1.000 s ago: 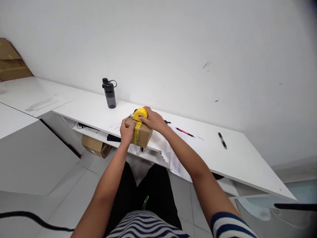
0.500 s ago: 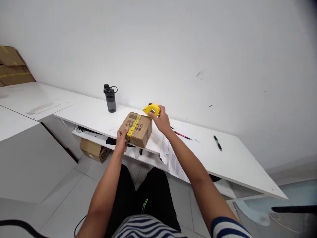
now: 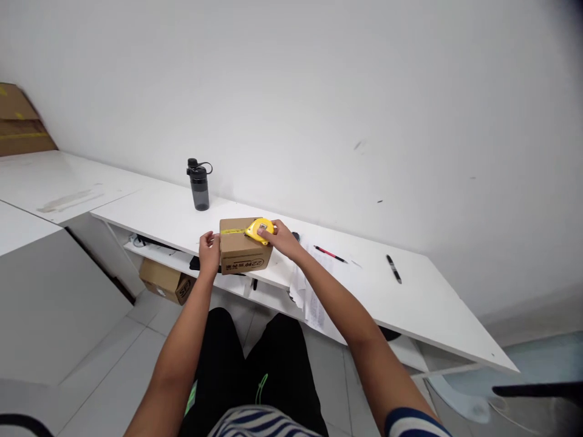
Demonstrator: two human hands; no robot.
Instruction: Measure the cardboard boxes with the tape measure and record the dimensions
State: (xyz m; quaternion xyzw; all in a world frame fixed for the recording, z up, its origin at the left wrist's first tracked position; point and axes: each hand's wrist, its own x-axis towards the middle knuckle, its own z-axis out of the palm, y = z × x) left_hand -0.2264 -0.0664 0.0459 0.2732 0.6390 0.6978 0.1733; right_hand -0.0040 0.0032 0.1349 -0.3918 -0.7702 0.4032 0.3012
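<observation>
A small brown cardboard box [image 3: 241, 244] rests near the front edge of the white desk, its printed side facing me. My right hand [image 3: 283, 238] grips a yellow tape measure [image 3: 260, 231] against the top right of the box. From the tape measure a yellow strip [image 3: 232, 231] runs left across the box top; whether it is the blade or packing tape I cannot tell. At the box's left end is my left hand [image 3: 209, 250], fingers bent in close to the strip's end. What those fingers pinch, if anything, is too small to see.
On the desk [image 3: 410, 315] stand a dark water bottle [image 3: 199, 188], a red and black pen [image 3: 331, 254], a black marker [image 3: 394, 269] and papers [image 3: 314, 303] hanging over the front edge. Another cardboard box [image 3: 164, 280] sits below. Stacked boxes [image 3: 22, 127] are at far left.
The box has been turned so another printed side faces me. The tape measure has come down onto its top, and my left hand has shifted to its left end.
</observation>
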